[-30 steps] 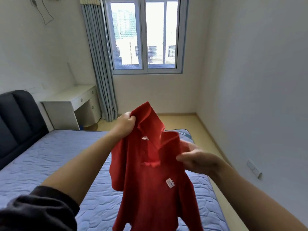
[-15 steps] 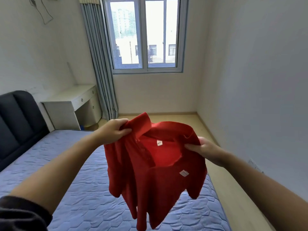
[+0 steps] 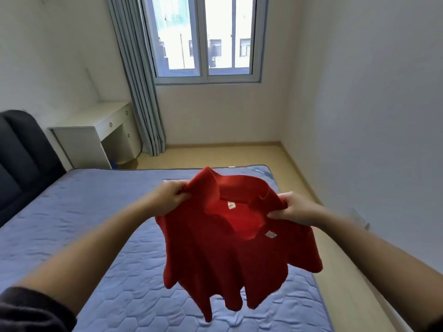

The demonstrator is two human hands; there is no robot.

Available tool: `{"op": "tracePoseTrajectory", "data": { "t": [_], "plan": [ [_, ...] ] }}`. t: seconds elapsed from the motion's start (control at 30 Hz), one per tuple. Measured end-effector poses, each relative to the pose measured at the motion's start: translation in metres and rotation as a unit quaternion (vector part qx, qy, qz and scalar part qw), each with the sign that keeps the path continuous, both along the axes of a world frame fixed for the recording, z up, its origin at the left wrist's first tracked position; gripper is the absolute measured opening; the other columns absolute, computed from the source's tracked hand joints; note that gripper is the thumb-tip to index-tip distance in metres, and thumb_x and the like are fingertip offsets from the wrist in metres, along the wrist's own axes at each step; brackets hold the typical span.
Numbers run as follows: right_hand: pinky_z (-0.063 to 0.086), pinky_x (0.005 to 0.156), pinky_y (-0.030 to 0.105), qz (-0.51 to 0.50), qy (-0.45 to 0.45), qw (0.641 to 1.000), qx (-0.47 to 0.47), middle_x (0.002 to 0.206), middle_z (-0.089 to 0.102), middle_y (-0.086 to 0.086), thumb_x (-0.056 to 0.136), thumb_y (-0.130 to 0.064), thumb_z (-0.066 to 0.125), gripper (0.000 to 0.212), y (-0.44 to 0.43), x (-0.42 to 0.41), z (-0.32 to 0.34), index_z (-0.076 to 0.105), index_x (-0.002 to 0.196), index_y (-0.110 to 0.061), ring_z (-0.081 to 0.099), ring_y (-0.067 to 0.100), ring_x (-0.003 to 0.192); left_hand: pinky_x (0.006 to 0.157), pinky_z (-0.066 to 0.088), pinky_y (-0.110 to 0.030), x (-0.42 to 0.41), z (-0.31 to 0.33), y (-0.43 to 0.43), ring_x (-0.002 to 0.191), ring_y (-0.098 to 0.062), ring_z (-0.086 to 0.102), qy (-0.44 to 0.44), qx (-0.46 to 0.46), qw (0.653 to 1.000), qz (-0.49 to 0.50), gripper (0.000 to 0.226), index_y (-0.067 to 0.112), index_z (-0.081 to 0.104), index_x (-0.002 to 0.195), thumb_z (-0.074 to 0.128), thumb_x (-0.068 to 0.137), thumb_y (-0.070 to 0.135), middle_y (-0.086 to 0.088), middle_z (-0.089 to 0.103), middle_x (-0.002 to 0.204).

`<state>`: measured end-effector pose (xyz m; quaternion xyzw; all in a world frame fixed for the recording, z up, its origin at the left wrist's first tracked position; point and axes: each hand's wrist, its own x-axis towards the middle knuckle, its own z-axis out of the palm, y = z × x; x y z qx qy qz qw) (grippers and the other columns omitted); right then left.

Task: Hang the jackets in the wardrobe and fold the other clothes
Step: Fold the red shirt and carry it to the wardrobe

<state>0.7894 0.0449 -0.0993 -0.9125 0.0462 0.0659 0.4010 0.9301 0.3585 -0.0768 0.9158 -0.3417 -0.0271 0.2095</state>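
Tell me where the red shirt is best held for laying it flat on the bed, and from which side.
Likely at the shoulders either side of the collar, each hand from its own outer side, as the left hand and right hand grip it now: the shirt hangs spread below them, collar up, over the bed.

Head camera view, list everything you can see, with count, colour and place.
polo shirt: one, red, held up over the mattress.
mattress: one, blue, quilted, below the shirt, lower left.
headboard: one, dark, far left.
desk: one, white, left corner beside the curtain.
curtain: one, grey-blue, left of the window.
window: one, white-framed, far wall.
floor: tan, between mattress and walls.
sleeve: one, dark, bottom left, on the left arm.
left hand: grips the shirt beside the collar.
right hand: grips the collar's other side.
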Motion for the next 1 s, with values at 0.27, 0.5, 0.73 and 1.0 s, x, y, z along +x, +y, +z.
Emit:
{"op": "tracePoseTrajectory", "data": {
  "t": [0.27, 0.5, 0.73, 1.0],
  "plan": [
    [0.053, 0.083, 0.027, 0.123, 0.308, 0.943, 0.032, 0.083, 0.071, -0.008, 0.084, -0.010, 0.068, 0.013, 0.009, -0.049, -0.097, 0.068, 0.082, -0.022, 0.066, 0.008, 0.082, 0.074, 0.050, -0.025, -0.030, -0.101, 0.031, 0.069, 0.003, 0.055, 0.344, 0.139, 0.921, -0.114, 0.012, 0.015, 0.071, 0.093, 0.068, 0.087, 0.025, 0.014, 0.066, 0.077],
    [0.054, 0.070, 0.019, 0.058, 0.346, 0.926, 0.136, 0.095, 0.070, 0.003, 0.089, -0.001, 0.059, 0.019, -0.012, 0.010, -0.097, 0.064, 0.105, -0.010, 0.068, 0.007, 0.077, 0.065, 0.041, -0.024, 0.022, -0.117, 0.002, 0.070, -0.008, 0.054, 0.269, 0.174, 0.947, -0.020, 0.010, 0.019, 0.065, 0.080, 0.063, 0.089, 0.025, 0.005, 0.062, 0.076],
    [0.045, 0.066, 0.026, -0.107, 0.190, 0.969, -0.116, 0.098, 0.067, 0.012, 0.082, -0.010, 0.061, 0.017, -0.041, 0.153, -0.179, 0.068, 0.097, -0.012, 0.061, 0.023, 0.088, 0.083, 0.044, -0.033, 0.124, -0.206, -0.082, 0.107, -0.031, 0.058, 0.159, 0.174, 0.961, 0.140, 0.023, 0.009, 0.061, 0.108, 0.050, 0.090, 0.016, -0.017, 0.064, 0.115],
    [0.038, 0.099, 0.031, -0.153, 0.193, 0.963, -0.106, 0.125, 0.058, 0.017, 0.080, -0.008, 0.058, 0.043, -0.015, 0.131, -0.409, 0.058, 0.123, -0.010, 0.054, 0.029, 0.117, 0.087, 0.046, -0.035, 0.080, -0.440, -0.078, 0.102, -0.029, 0.060, 0.249, 0.088, 0.935, 0.237, 0.024, 0.010, 0.058, 0.107, 0.055, 0.084, 0.013, -0.012, 0.066, 0.107]
  ]
}}
